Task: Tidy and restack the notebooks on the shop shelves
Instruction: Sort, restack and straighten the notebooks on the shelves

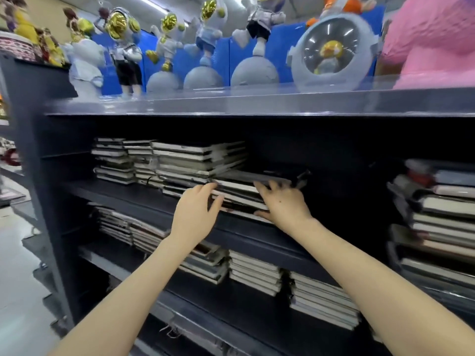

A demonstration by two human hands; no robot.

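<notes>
Fingers of our left hand (196, 210) are lying straight and slightly spread, their tips touching the left end of a small stack (237, 195) of notebooks. This hand is gripping nothing. Our right hand (284, 201) is clasping the same stack from its right end, with fingers curling over the top cover and the thumb lying along the lowest edge.

We are seeing the small stack sitting near the front of the middle shelf (123, 195), slanting a little, its pale page edges facing us. Just beside it on the left a taller stack (198, 160) is standing, and two more stacks (113, 160) are sitting further left on the same board. Something dark is poking out behind the right hand, too blurred for us to tell what it is.

Below our forearms, the lower shelf (115, 263) is carrying several lower stacks (254, 271), the left ones sliding askew. Off to the right, uneven piles (442, 214) of notebooks are rising in the neighbouring bay.

Above it all, the top shelf (231, 101) is holding a row of astronaut figurines (167, 47), a round clear-fronted dome (331, 55) and a large pink figure (434, 39), with blue boxes (282, 60) standing behind them.
</notes>
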